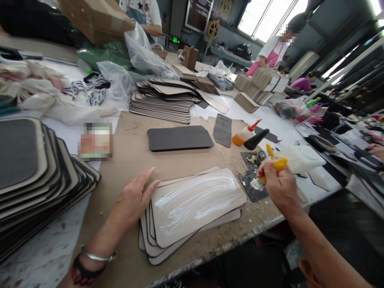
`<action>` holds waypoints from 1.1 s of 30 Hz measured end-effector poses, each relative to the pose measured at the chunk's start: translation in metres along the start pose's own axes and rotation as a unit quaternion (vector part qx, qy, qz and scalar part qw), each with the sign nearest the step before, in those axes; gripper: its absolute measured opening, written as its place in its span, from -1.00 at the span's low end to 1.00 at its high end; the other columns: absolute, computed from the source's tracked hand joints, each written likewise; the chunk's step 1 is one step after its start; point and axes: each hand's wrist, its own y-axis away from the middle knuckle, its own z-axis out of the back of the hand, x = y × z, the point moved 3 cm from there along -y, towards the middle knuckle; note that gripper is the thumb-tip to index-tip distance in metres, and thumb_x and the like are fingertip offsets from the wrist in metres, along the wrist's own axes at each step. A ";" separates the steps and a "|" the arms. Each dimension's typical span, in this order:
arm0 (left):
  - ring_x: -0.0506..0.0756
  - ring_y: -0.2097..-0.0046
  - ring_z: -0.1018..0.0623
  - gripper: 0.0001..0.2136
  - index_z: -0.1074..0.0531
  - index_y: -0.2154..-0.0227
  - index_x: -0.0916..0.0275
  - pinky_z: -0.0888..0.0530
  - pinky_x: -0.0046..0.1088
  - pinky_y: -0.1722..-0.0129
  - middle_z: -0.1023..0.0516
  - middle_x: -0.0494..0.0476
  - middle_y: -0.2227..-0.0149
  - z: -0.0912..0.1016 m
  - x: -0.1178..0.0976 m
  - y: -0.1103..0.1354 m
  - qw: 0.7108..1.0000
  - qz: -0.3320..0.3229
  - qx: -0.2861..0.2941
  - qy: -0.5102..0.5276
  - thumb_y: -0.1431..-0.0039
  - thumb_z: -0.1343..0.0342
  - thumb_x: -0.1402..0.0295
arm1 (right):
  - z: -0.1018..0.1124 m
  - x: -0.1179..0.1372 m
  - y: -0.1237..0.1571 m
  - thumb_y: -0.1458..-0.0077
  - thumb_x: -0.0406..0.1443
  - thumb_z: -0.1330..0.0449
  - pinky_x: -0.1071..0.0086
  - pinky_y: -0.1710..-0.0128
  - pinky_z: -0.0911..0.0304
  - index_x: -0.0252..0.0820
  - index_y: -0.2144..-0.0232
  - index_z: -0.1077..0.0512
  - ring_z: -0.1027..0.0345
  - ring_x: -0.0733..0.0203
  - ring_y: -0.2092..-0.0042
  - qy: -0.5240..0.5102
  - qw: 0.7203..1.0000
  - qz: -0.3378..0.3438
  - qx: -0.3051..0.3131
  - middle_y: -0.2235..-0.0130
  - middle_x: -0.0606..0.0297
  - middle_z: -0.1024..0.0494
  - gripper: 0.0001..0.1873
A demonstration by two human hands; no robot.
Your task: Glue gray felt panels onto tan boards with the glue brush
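My left hand (136, 196), fingers stretched out, rests at the left edge of a small stack of beige panels with dark edges. The top panel (198, 204) carries wet white streaks, like glue. Off to the right, my right hand (280, 186) is closed around a yellow-handled brush (279, 165); its tip is hard to make out. It is by the mouth of a white plastic jug (303, 158) lying on its side. Beneath is a dark board (252, 192) crusted with dried glue. Beyond the stack lies a dark grey panel (180, 138).
Tall piles of panels stand at the left (21, 156) and at the back (162, 100). A bottle of orange liquid (240, 138) with a red nozzle stands beside a black cone-shaped object (256, 139). Behind the table, a person in a pink apron (271, 56) stands near bundled pieces.
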 end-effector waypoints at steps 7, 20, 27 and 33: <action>0.18 0.09 -0.50 -0.57 -0.35 0.06 0.40 -0.42 -0.32 0.08 -0.50 0.33 0.08 0.001 0.012 -0.062 0.983 0.148 -0.072 -0.082 -0.10 0.00 0.19 | -0.087 -0.004 -0.067 -0.17 -0.18 0.05 0.38 0.29 -0.17 -0.25 0.33 -0.41 -0.38 0.15 0.28 0.286 0.936 0.032 0.202 0.34 0.14 -0.53 -0.68; 0.30 0.10 -0.37 -0.60 -0.37 0.05 0.38 -0.35 -0.17 0.18 -0.43 0.36 0.10 -0.027 0.015 -0.096 0.963 0.146 -0.084 -0.212 -0.08 -0.06 0.27 | -0.155 -0.001 -0.107 -0.16 -0.21 -0.04 0.38 0.22 -0.19 -0.28 0.27 -0.49 -0.40 0.08 0.15 0.367 0.893 0.030 0.260 0.20 0.03 -0.52 -0.71; 0.30 0.05 -0.34 -0.64 -0.36 0.04 0.35 -0.33 -0.12 0.12 -0.43 0.37 0.09 -0.030 0.022 -0.091 0.974 0.126 -0.115 -0.147 -0.12 -0.02 0.28 | -0.158 0.010 -0.117 -0.11 -0.18 -0.07 0.35 0.33 -0.24 -0.28 0.29 -0.42 -0.44 0.06 0.22 0.336 0.909 0.014 0.245 0.28 0.03 -0.52 -0.73; 0.31 0.01 -0.36 -0.66 -0.39 0.14 0.33 -0.30 -0.07 0.04 -0.41 0.38 0.09 -0.015 0.007 -0.089 0.976 0.148 -0.154 -0.038 -0.09 -0.04 0.23 | -0.144 0.029 -0.140 -0.07 -0.27 -0.05 0.47 0.52 -0.19 -0.23 0.39 -0.34 -0.38 0.29 0.53 0.251 0.937 0.000 0.245 0.55 0.32 -0.48 -0.86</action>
